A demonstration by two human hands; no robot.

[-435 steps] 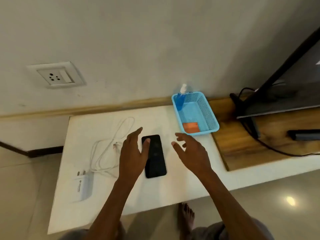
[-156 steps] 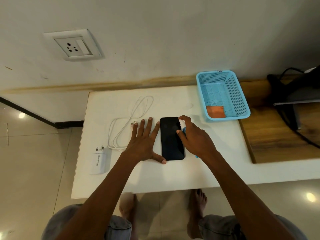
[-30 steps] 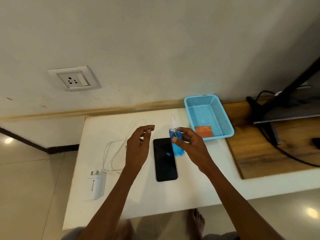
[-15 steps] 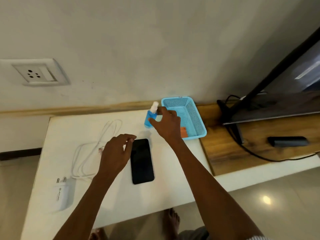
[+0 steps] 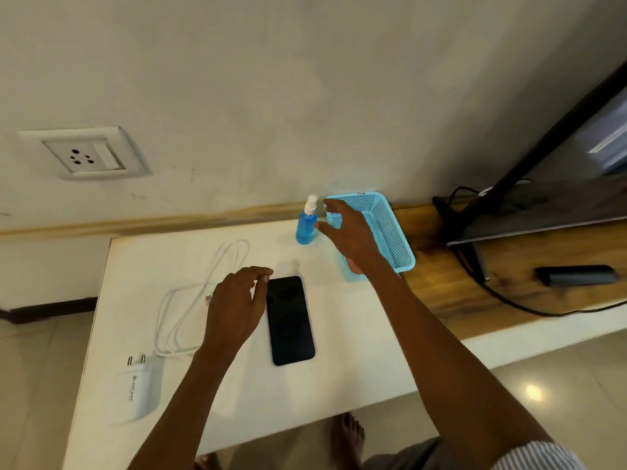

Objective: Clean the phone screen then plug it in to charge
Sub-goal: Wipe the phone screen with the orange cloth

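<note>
A black phone lies screen up on the white table. My left hand hovers at the phone's left edge, fingers curled and holding nothing. A blue spray bottle with a white nozzle stands upright at the table's back edge. My right hand is just right of the bottle, fingers spread, apart from it and in front of the blue basket. A white cable is looped to the left, and a white charger plug lies near the front left corner. A wall socket sits up on the left.
An orange cloth in the basket is mostly hidden by my right hand. A wooden shelf to the right carries a TV, black cables and a dark remote. My bare feet show below the table's front edge.
My right hand carried the spray bottle from above the phone to the table's back edge, set it upright and let go. My left hand stays by the phone.
</note>
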